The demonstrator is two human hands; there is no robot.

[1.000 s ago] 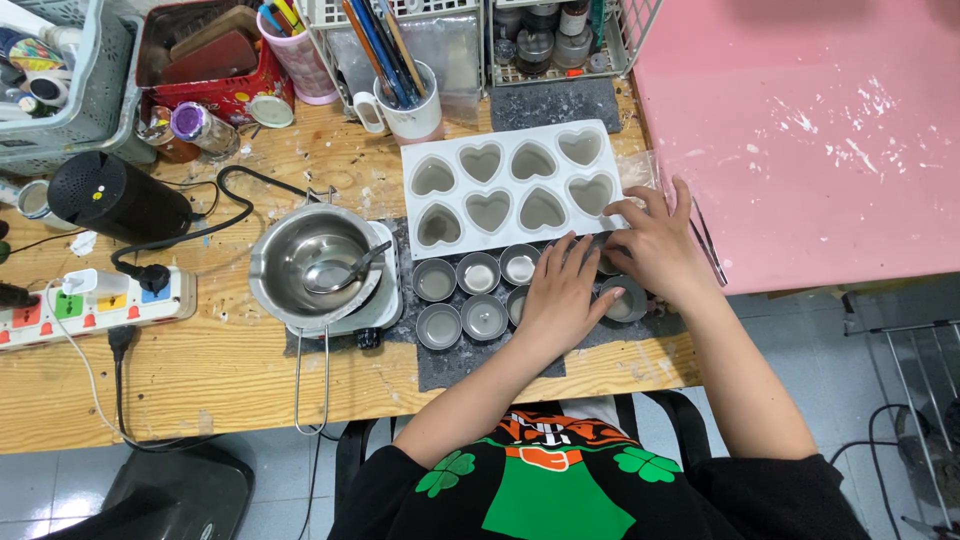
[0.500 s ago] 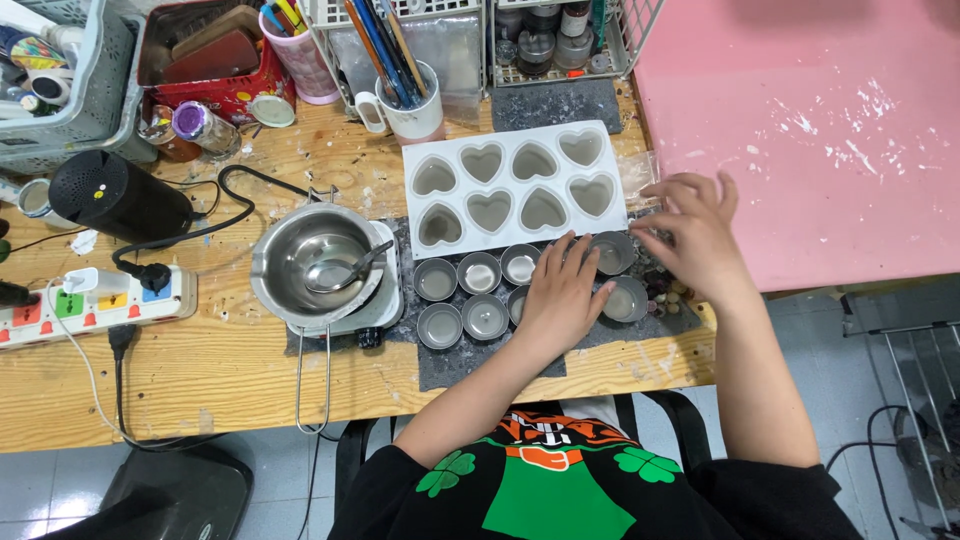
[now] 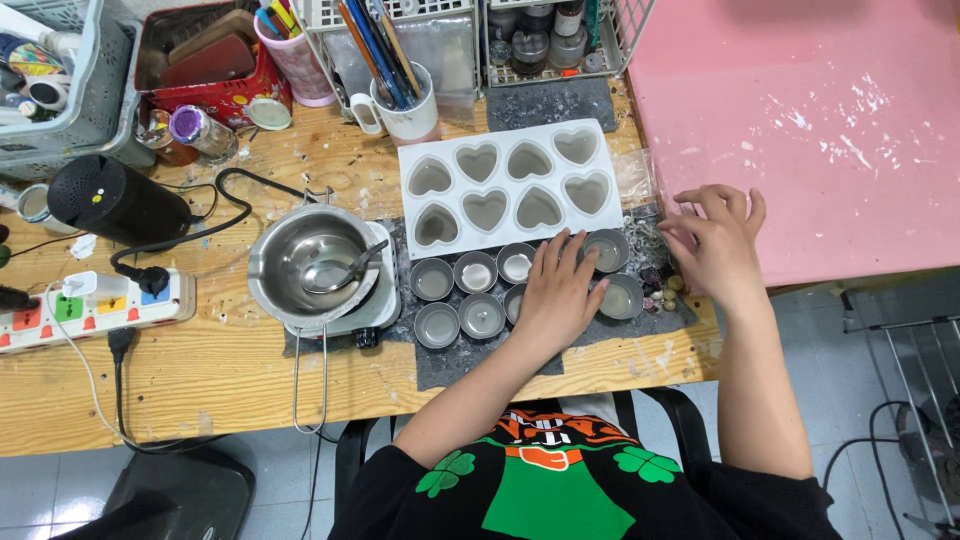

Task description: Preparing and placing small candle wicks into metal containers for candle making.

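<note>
The left hand lay flat, fingers spread and pinching nothing, on a dark grey mat among small round metal cups; seven cups showed, and any under the palm were hidden. The cups sat just below a white heart mould, a smooth rectangular tray with eight heart-shaped hollows in two rows of four. The right hand rested to the right of the mould, fingers spread and holding nothing, beside a small heap of beads at the mat's edge, where the wooden surface met a pink board flecked with white.

Left of the mould, a shiny steel bowl held one spoon and stood on a small white hotplate. Further left lay one black cylinder and a white power strip, with black cables crossing the wood between them. Above the mould stood a white mug of brushes, a pink cup, a red tin and a wire rack of jars.
</note>
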